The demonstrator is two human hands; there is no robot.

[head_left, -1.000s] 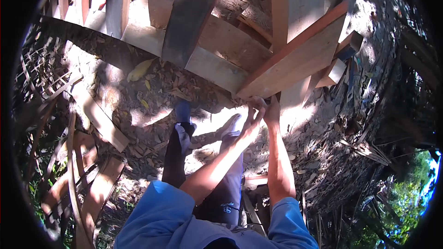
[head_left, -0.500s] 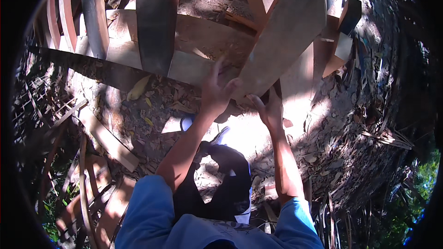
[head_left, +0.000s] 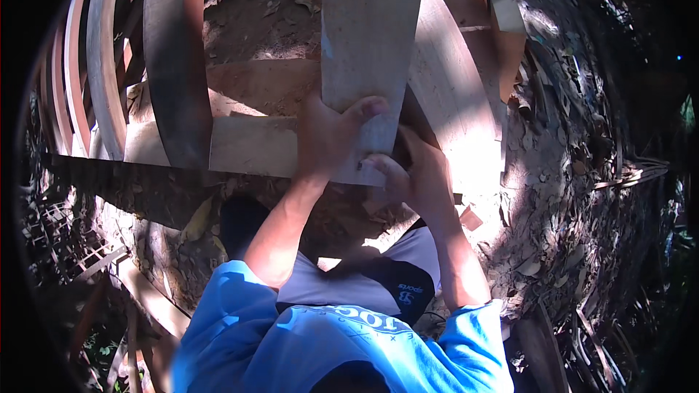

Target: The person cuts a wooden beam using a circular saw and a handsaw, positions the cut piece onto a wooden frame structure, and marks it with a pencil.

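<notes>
In the middle of the head view a wide, pale upright plank [head_left: 371, 29] leans toward me across a horizontal board [head_left: 255, 138]. My left hand [head_left: 331, 135] is closed round the plank's left side, thumb across its face. My right hand [head_left: 415, 175] grips its lower right side, thumb near a small dark spot at the bottom; some of its fingers are hidden behind the plank. A pale, slanting plank [head_left: 455, 87] stands just right of it, and a dark curved rib [head_left: 175, 58] rises to the left, beside the same horizontal board.
Several narrower curved ribs [head_left: 98, 65] line the upper left. Short wood blocks [head_left: 508, 16] sit at the upper right. Loose offcuts [head_left: 149, 298] and sticks lie at the lower left. Dry leaves [head_left: 553, 240] cover the ground at right, and my bent legs [head_left: 389, 276] are below the boards.
The wide plank has swung from diagonal to nearly vertical. Both hands moved up onto it and now grip it. My legs have bent, and the framework sits lower and more leftward in view.
</notes>
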